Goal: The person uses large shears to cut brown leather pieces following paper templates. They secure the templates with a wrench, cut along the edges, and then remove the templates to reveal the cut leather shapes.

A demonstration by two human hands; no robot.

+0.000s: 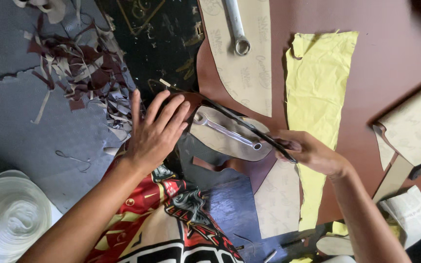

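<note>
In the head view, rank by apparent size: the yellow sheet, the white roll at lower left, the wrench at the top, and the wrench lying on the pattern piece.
1. yellow sheet
2. white roll
3 and 4. wrench on the pattern piece and top wrench: unsure, since the top one is cut off by the frame edge.
</note>
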